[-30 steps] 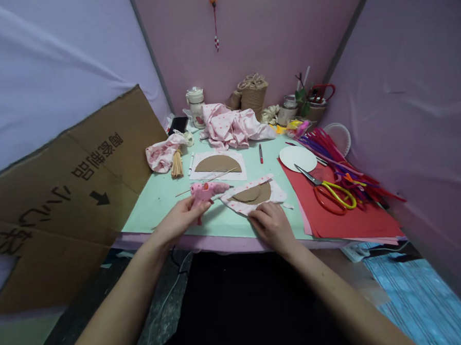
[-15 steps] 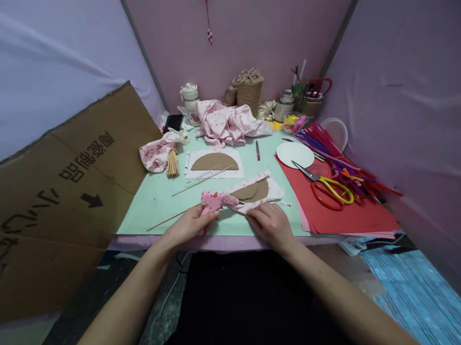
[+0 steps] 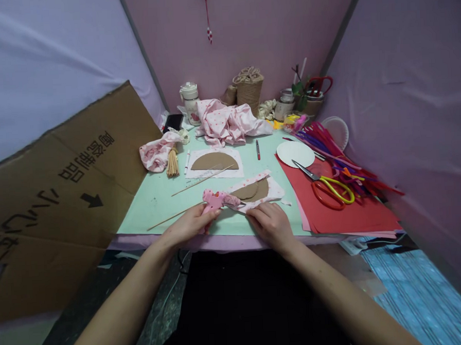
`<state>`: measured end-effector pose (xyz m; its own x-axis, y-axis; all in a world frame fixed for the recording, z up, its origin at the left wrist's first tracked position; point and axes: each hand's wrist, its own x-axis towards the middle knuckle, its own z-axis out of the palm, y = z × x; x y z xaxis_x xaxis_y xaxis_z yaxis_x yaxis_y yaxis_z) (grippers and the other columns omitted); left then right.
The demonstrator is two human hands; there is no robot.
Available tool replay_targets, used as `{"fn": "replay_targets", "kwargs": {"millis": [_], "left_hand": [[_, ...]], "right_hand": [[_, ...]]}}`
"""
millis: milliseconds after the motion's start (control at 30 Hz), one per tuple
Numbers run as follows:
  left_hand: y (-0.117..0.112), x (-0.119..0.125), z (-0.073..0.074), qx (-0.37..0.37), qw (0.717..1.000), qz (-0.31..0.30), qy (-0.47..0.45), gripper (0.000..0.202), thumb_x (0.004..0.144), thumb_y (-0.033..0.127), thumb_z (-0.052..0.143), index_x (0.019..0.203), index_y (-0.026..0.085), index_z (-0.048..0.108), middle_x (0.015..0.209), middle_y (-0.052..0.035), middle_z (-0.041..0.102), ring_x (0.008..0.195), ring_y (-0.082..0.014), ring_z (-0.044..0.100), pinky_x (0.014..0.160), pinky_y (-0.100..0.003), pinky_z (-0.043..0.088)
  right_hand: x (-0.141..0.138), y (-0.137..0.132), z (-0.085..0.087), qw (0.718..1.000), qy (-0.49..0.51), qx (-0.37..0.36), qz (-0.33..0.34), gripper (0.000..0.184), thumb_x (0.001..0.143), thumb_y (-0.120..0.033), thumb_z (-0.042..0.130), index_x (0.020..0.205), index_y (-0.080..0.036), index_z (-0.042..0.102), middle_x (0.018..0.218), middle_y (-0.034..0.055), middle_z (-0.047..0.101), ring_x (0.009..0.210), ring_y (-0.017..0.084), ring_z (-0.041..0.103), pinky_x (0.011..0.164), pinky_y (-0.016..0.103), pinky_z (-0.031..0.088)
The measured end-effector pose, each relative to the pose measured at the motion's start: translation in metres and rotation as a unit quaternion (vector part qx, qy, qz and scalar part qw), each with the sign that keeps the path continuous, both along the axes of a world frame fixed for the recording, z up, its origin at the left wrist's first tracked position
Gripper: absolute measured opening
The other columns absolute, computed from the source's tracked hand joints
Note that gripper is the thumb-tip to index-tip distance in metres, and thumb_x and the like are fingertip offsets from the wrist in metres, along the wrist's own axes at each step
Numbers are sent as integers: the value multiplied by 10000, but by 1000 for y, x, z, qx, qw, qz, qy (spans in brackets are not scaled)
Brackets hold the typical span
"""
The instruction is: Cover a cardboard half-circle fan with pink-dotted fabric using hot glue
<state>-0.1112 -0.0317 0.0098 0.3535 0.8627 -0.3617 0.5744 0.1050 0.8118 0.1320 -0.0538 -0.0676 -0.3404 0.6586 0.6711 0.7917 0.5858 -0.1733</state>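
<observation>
My left hand [image 3: 196,220] is closed round the handle of a pink glue gun [image 3: 213,200]. The gun's nozzle points right, close to the edge of a patterned pink cloth piece [image 3: 275,189]. On that cloth lies a half-round piece of brown cardboard [image 3: 261,191], with cloth edges showing around it. My right hand [image 3: 271,223] has its fingers closed at the near edge of the cloth; the fingertips are partly hidden. Farther back, another cardboard half-circle [image 3: 214,161] lies flat on a white-pink sheet [image 3: 236,173].
Scissors [image 3: 334,190] and a white disc [image 3: 295,153] lie on red sheets [image 3: 305,209] at right. Thin sticks [image 3: 174,215] lie at left, near a stick bundle [image 3: 172,164]. Crumpled cloth [image 3: 228,122] and twine [image 3: 249,89] stand behind. A large cardboard panel [image 3: 111,184] leans at left.
The glue gun has shifted very slightly to the right. My right hand stays at the cloth's edge, and the other things look the same.
</observation>
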Motion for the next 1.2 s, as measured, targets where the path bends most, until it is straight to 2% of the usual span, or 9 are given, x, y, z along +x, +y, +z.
{"fn": "replay_targets", "kwargs": {"millis": [300, 500, 867, 1200], "left_hand": [[0, 3, 3, 5, 1000, 2, -2, 533, 797, 715, 487, 645, 204, 471, 591, 12, 477, 573, -139, 431, 572, -261, 332], [-3, -5, 7, 11, 999, -2, 47, 567, 776, 754, 486, 648, 202, 487, 593, 8, 500, 566, -147, 436, 564, -266, 328], [-5, -11, 11, 25, 998, -3, 63, 529, 811, 710, 460, 635, 211, 477, 583, 6, 511, 574, -154, 453, 586, -273, 331], [-7, -12, 18, 38, 996, 41, 75, 500, 747, 696, 550, 630, 217, 471, 564, 24, 487, 546, -138, 400, 543, -263, 302]], "right_hand": [[0, 0, 2, 1000, -3, -1, -3, 154, 962, -202, 554, 858, -190, 667, 731, 47, 628, 714, 179, 521, 675, 319, 347], [0, -1, 3, 1000, 0, 2, -2, 152, 961, -196, 550, 858, -187, 661, 723, 44, 611, 710, 178, 505, 674, 316, 339], [1, 0, -1, 1000, -1, -3, -2, 154, 959, -192, 546, 858, -193, 662, 727, 42, 608, 715, 176, 506, 671, 324, 335], [1, -1, 2, 1000, -2, -7, -5, 181, 970, -201, 527, 853, -199, 666, 729, 43, 611, 710, 177, 504, 670, 328, 332]]}}
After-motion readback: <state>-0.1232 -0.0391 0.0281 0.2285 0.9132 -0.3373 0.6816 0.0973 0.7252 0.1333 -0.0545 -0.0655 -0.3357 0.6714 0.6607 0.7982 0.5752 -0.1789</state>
